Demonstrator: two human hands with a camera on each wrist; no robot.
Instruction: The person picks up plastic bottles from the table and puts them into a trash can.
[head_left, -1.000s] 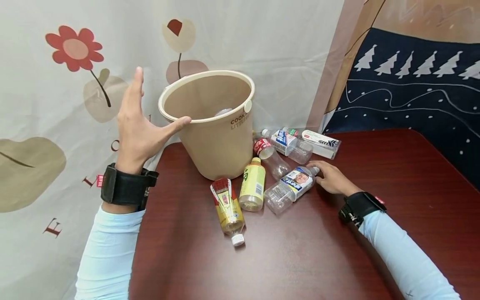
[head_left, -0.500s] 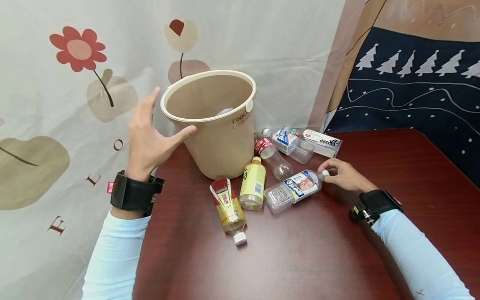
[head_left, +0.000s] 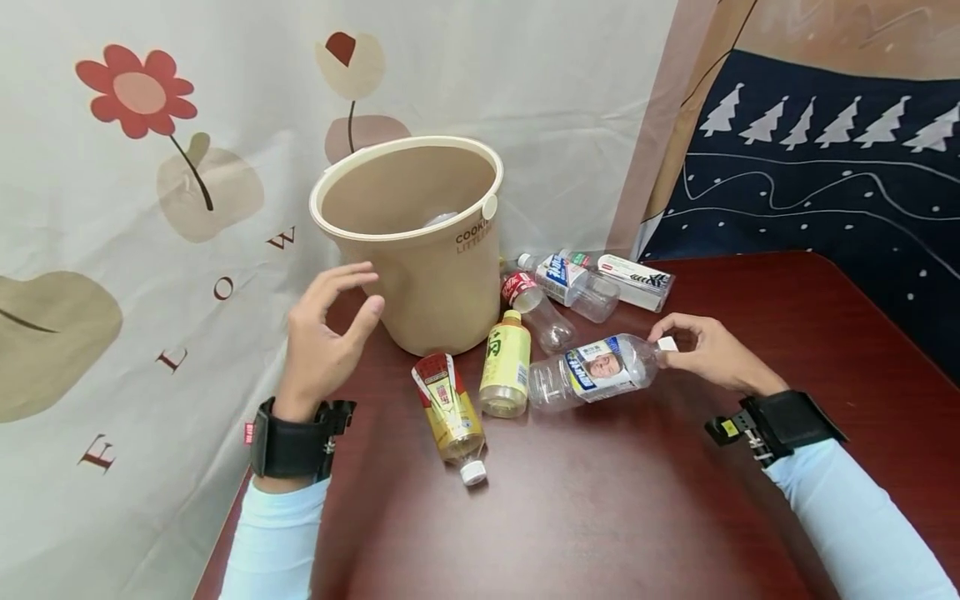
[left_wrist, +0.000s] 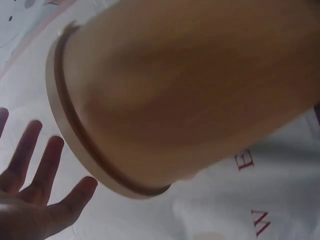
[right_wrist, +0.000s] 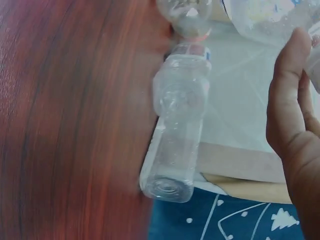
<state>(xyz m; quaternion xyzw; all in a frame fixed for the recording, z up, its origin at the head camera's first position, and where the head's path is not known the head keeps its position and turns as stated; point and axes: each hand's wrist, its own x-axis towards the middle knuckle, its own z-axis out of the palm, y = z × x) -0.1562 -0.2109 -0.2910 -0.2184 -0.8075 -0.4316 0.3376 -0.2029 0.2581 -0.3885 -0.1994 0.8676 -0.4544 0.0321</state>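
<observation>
In the head view my right hand [head_left: 716,357] pinches the white-capped neck of a clear plastic bottle [head_left: 600,369] with a blue-and-white label. The bottle lies nearly crosswise, its base close to a yellow-labelled bottle [head_left: 505,367]. In the right wrist view, the thumb of my right hand [right_wrist: 295,115] overlaps the held bottle [right_wrist: 260,25]. My left hand [head_left: 322,350] stands left of a beige bucket [head_left: 420,283], fingers spread and holding nothing. The left wrist view shows the fingers of my left hand [left_wrist: 40,200] apart, near the bucket's rim [left_wrist: 85,145].
A red-and-yellow-labelled bottle [head_left: 450,412] lies in front of the bucket. Behind the held bottle are a red-labelled bottle [head_left: 551,321], another clear bottle [head_left: 592,296] and a white box [head_left: 637,282]. All are on the brown table [head_left: 585,517], by a patterned curtain [head_left: 570,100].
My left hand has come down from beside the bucket's rim and moved right. My right hand has taken the bottle by its cap end and shifted right, swinging the bottle more level.
</observation>
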